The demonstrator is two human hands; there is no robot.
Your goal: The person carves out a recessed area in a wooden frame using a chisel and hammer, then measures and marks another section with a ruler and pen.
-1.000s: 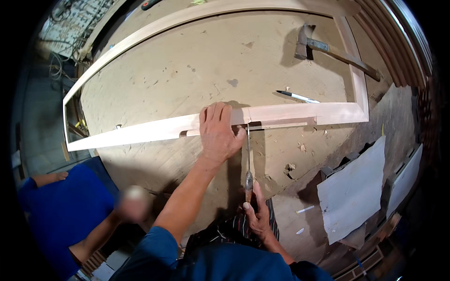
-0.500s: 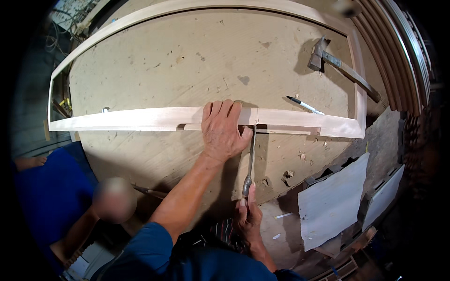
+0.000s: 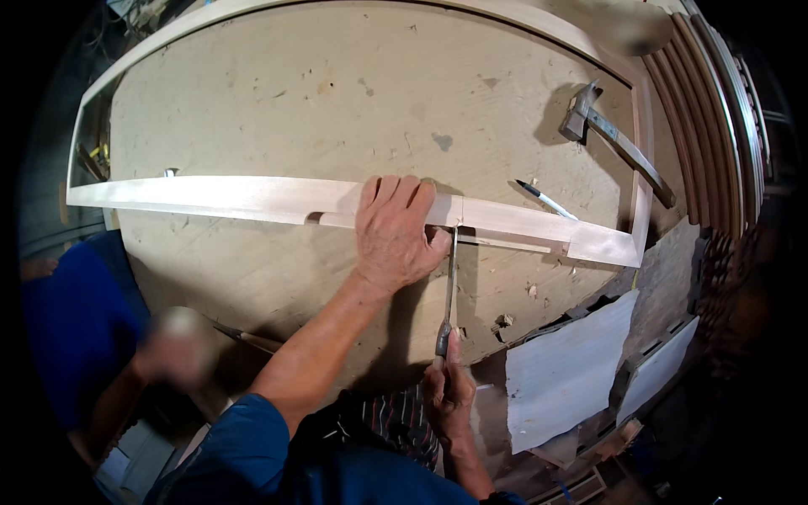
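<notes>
View turned; right hand (image 3: 450, 394) holds tool (image 3: 452, 286) at frame (image 3: 522, 221), line (image 3: 463, 208) perhaps pencilled.

A tan worktable (image 3: 269, 118) bears a pale wooden frame (image 3: 252, 195), a hammer (image 3: 619, 141), a pen (image 3: 545, 199) and chips (image 3: 531, 290).

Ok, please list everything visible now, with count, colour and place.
worktable: one, tan, across the middle
wooden frame: one, pale, on the worktable
chisel: one, greyish, tip at frame's near side
hammer: one, grey-headed, handle over frame's right end
pen: one, white, inside the frame
sheets: two, white, lower right
wooden strips: several, brown, upper right
wood chips: several, tan, on the worktable
co-worker: one, blue clothing, lower left
left hand: one, bare, on the frame
right hand: one, bare, on chisel handle
</notes>
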